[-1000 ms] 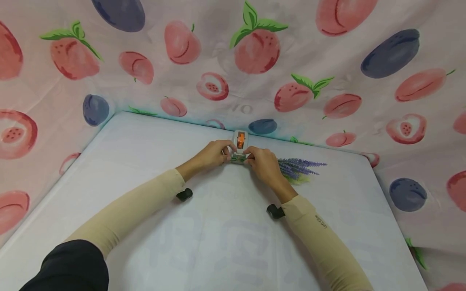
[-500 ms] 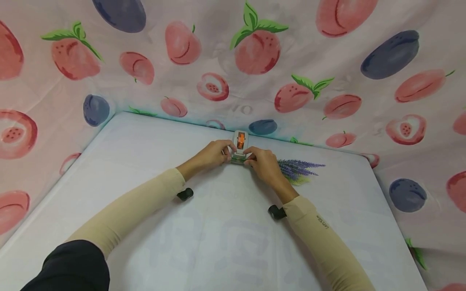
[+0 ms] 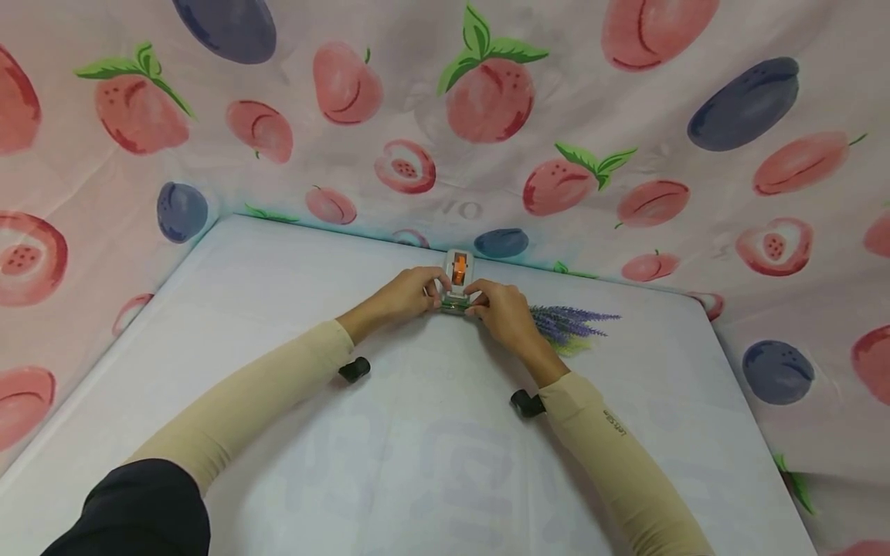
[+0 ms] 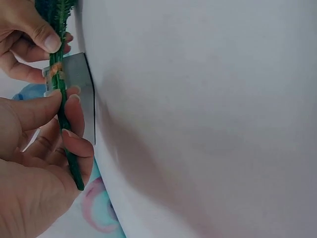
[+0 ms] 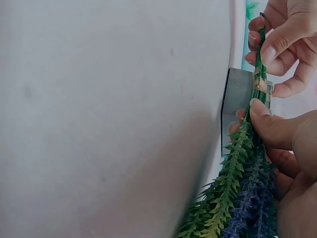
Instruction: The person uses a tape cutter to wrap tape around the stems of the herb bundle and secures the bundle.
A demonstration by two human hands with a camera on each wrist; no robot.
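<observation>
A bunch of artificial lavender (image 3: 573, 319) with purple flower spikes and green stems lies crosswise in front of a pale tape dispenser (image 3: 459, 259) with an orange core. My left hand (image 3: 410, 292) pinches the bare stem ends (image 4: 72, 163) between thumb and curled fingers. With thumb and fingers my right hand (image 3: 506, 313) holds the stems just below the flower heads. Between the two hands a brownish, shiny band (image 5: 259, 83) sits on the stems. In both wrist views the dispenser's grey side shows behind the stems, partly hidden by fingers.
The white table (image 3: 417, 448) stretches in front of the dispenser. A fruit-print curtain (image 3: 431, 100) hangs along its back edge, close behind the dispenser, and on both sides. Black wrist cameras (image 3: 354, 370) stick out below the sleeves.
</observation>
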